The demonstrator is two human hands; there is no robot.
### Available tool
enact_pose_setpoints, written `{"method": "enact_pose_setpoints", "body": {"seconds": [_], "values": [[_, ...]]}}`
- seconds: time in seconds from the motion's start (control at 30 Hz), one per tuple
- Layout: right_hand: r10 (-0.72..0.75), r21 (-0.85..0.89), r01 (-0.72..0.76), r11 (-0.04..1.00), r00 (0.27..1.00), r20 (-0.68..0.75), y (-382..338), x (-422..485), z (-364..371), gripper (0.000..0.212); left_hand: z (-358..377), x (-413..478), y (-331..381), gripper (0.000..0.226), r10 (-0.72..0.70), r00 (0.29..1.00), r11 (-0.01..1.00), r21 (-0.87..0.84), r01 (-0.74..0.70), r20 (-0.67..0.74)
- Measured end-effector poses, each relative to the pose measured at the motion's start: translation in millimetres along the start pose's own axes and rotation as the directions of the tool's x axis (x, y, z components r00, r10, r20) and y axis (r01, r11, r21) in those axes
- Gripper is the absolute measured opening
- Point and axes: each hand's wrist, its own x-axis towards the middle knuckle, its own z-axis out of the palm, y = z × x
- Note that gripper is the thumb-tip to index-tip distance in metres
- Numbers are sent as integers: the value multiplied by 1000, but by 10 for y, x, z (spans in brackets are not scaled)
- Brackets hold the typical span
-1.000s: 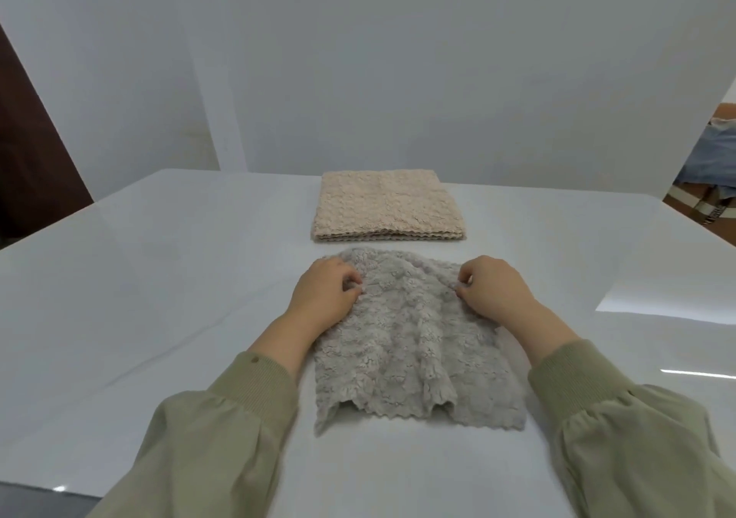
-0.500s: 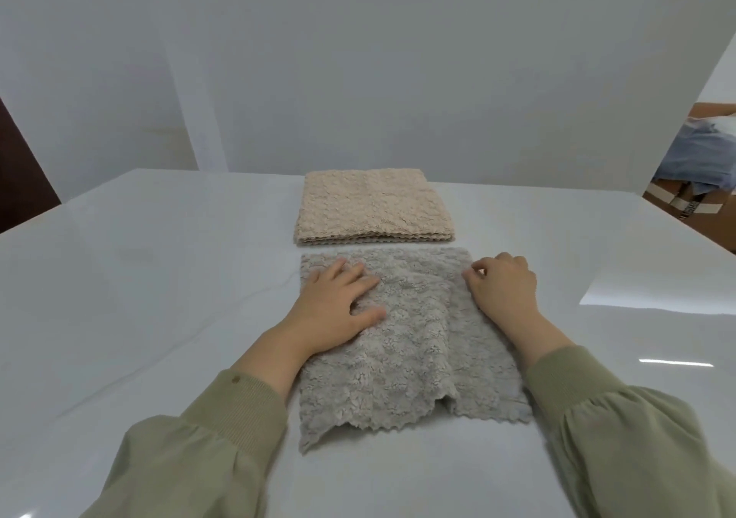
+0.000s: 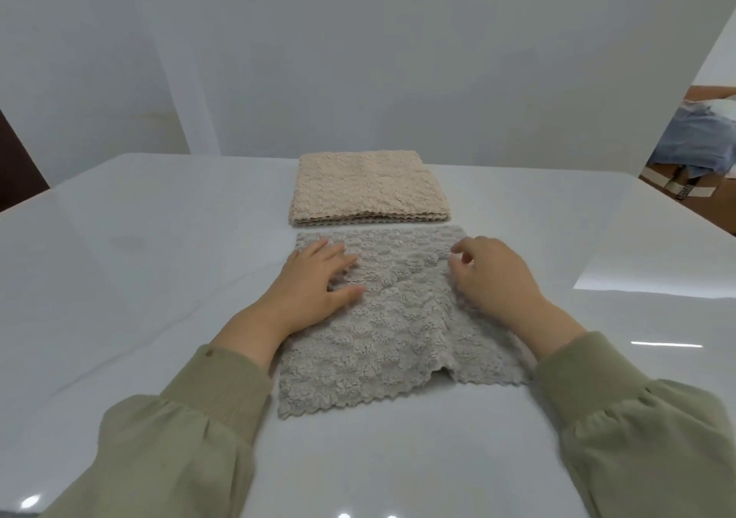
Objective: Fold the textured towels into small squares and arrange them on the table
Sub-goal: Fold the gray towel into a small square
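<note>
Edges at the near end of the grey towel point(image 3: 382, 342) on the worktop point(image 3: 159, 258) do not line up, so its next fold may go crooked. On it, the left hand point(image 3: 314, 282) lies flat and spread; the right hand point(image 3: 494, 278) rests with bent fingers, pinching nothing. Just behind, the folded beige towel point(image 3: 368, 187) could get bumped.

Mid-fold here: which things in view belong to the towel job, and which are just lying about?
Job: grey towel under the left hand and right hand; beige towel, already folded, behind it; table.
Lying about: cardboard box and blue cloth, beyond the table at far right.
</note>
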Motion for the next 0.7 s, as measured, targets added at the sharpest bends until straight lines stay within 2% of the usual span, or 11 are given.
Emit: {"method": "enact_pose_setpoints", "body": {"seconds": [0.07,0.13,0.2,0.27,0.33,0.4,0.43,0.53,0.6,0.67,0.7], "values": [[-42,-107,72,992,966,255,-68,-144,13,50,-34,-54,136,82,55,993,998,-5,-55,100],[-9,-176,108,978,873,488,-44,-225,-18,67,-32,-92,210,92,81,959,992,76,-105,271],[11,-158,104,982,804,595,66,-212,-118,73,-37,-97,153,100,60,925,987,114,-110,374],[17,-132,82,988,789,614,165,-171,-192,73,-71,-85,55,113,33,933,994,87,-68,358],[12,-96,43,994,861,508,169,-162,-188,70,-92,-94,34,119,15,959,997,63,-34,282],[-27,-42,46,998,928,371,53,-200,-122,67,-75,-122,136,111,46,975,998,39,-56,217],[-52,-27,66,997,934,353,-21,-228,-80,67,-53,-140,214,104,67,974,996,44,-78,215],[-50,-131,132,983,867,496,-119,-282,25,73,22,-181,368,94,67,939,976,173,-132,336],[-7,-182,135,974,819,574,-86,-278,10,74,-9,-181,346,93,35,921,979,171,-109,388],[-9,-176,134,975,817,576,-61,-258,-56,71,-88,-178,296,82,46,949,997,50,-65,312],[-23,-164,131,978,843,537,-61,-241,-91,66,-124,-171,277,70,52,976,998,-33,-46,211]]}}
